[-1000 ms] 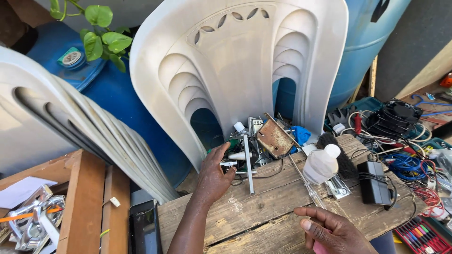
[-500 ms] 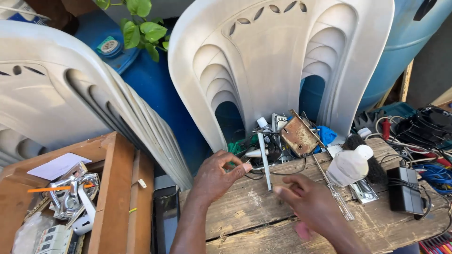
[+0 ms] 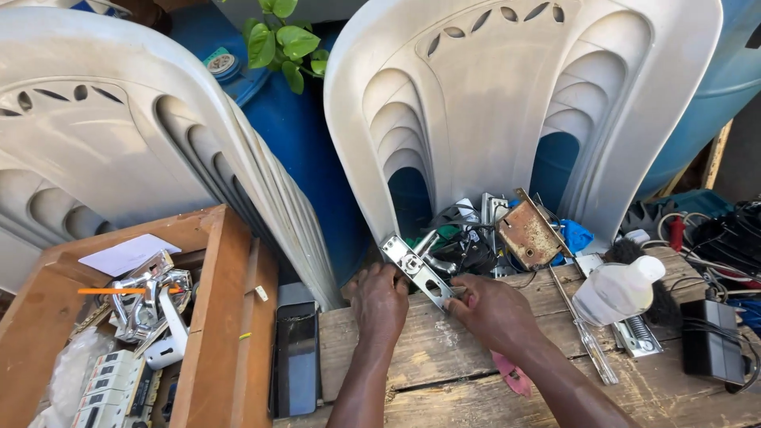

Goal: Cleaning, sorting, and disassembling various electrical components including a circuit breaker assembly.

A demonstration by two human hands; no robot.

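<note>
Presently | lock plate [image 3: 418, 271]: chrome strip at the wooden table [image 3: 428, 361] back edge, just before the white chair [image 3: 515, 103] | left hand [image 3: 380, 301] clasps its near end, right hand [image 3: 491, 311] pinches its lower end | risk: plate may slip into the tangled hardware behind, grip being slight | packages: white squeeze bottle [image 3: 618, 289] right of plate; white paper slip [image 3: 127, 254] in wooden crate [image 3: 222, 317] left; round label on blue drum [image 3: 220, 63] behind

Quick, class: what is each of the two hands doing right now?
Left hand: curled closed, at the lower end of the metal lock plate.
Right hand: closed, gripping the same plate.
</note>
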